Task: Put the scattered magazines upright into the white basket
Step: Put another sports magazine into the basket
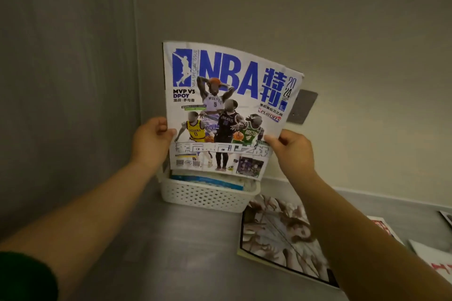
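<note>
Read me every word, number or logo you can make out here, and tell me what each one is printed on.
All readable text is on the basketball magazine held in both hands above the white basket:
"NBA"
"NBA SPECIAL ISSUE"
"2024"
"MVP VS DPOY"
"PLAYOFFS"
Jerseys: "WOLVES 5", "INDIANA 0", "BOSTON 4"; the dark jersey is blurred.
Chinese headlines and small captions: too blurred to quote.
Red lettering on the magazines at right: cut off, unreadable.

I hold the NBA magazine (pixel 225 105) upright over the white basket (pixel 208 197), my left hand (pixel 152 140) gripping its left edge, my right hand (pixel 292 151) its right edge. Other magazines stand inside the basket; a photo magazine (pixel 276 239) lies flat on the grey worktop (pixel 171 252) beside it
</note>
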Demonstrator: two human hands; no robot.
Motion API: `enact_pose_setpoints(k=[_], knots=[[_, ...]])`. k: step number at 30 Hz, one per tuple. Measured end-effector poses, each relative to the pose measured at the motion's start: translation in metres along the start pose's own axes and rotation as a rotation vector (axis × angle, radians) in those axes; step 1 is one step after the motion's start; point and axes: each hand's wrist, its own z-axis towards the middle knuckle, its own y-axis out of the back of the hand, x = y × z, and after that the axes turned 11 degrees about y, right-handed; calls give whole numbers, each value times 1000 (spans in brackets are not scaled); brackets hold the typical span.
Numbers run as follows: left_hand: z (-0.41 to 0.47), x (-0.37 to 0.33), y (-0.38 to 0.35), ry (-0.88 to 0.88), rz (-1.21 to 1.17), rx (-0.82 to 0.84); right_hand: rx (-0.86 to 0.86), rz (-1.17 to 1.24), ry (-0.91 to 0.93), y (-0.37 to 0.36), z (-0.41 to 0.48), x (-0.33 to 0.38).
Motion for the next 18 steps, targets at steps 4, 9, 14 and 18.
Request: enact_pose_setpoints(k=[4, 9, 14, 18], knots=[[22, 17, -9, 22, 85, 9, 39, -73, -20, -21, 16, -10], [40, 42, -20, 52, 228, 23, 178, -111, -97, -44, 15, -34], [51, 61, -28, 68, 358, 49, 218, -118, -181, -60, 11, -54], [53, 68, -39, 35, 336, 59, 159, -53, -276, -72, 7, -64]])
